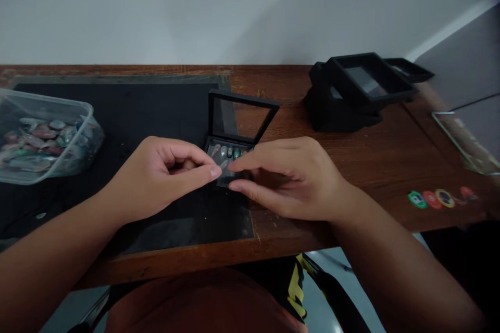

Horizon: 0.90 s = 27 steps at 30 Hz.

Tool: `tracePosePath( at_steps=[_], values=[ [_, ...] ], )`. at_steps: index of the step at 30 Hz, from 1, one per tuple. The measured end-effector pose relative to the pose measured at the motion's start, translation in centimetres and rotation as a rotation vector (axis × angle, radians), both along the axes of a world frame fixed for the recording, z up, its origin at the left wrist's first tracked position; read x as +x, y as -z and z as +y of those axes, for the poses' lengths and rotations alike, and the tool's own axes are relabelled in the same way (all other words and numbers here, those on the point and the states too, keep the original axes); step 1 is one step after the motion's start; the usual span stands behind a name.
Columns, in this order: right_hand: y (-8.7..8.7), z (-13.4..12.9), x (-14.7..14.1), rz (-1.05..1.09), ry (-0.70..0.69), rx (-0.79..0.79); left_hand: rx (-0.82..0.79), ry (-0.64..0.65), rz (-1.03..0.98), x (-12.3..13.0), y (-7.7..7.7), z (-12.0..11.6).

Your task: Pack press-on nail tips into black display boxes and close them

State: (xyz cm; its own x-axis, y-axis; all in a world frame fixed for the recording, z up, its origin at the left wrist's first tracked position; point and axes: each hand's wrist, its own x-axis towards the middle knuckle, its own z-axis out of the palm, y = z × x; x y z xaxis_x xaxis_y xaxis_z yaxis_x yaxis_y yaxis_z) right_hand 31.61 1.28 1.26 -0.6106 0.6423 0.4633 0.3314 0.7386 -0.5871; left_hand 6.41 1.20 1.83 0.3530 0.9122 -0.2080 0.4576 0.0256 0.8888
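A small black case [242, 140] stands on the table with its framed, see-through lid raised. Inside it lie several press-on nails [237, 153], some pale and some dark green. At the case's left front edge, my left hand [167, 177] pinches a pale press-on nail [224, 164] between thumb and index finger. My right hand [292, 177] reaches over the case from the right, its thumb and index finger apart and their tips close to that nail. Part of the case's tray is hidden behind my fingers.
To the left, a clear plastic tub [88, 109] holds many loose press-on nails. Several black cases [351, 93] are stacked at the back right. Round colourful stickers [432, 199] lie near the table's right front. A dark mat [156, 109] covers the left side, and a wall rises behind.
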Motion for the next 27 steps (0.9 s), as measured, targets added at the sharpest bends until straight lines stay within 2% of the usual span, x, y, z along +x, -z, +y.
tracePosePath(
  at_steps=[7, 15, 27],
  values=[
    [-0.39, -0.72, -0.61, 0.039, 0.088, 0.174, -0.064, 0.065, -0.131, 0.58, -0.09, -0.35],
    [-0.17, -1.0, -1.07, 0.103, 0.08, 0.09, -0.081, 0.122, -0.173, 0.61, -0.32, -0.44],
    [-0.15, -0.94, -0.99, 0.069, 0.034, 0.071, -0.11, 0.172, -0.203, 0.6, -0.4, -0.42]
  ],
)
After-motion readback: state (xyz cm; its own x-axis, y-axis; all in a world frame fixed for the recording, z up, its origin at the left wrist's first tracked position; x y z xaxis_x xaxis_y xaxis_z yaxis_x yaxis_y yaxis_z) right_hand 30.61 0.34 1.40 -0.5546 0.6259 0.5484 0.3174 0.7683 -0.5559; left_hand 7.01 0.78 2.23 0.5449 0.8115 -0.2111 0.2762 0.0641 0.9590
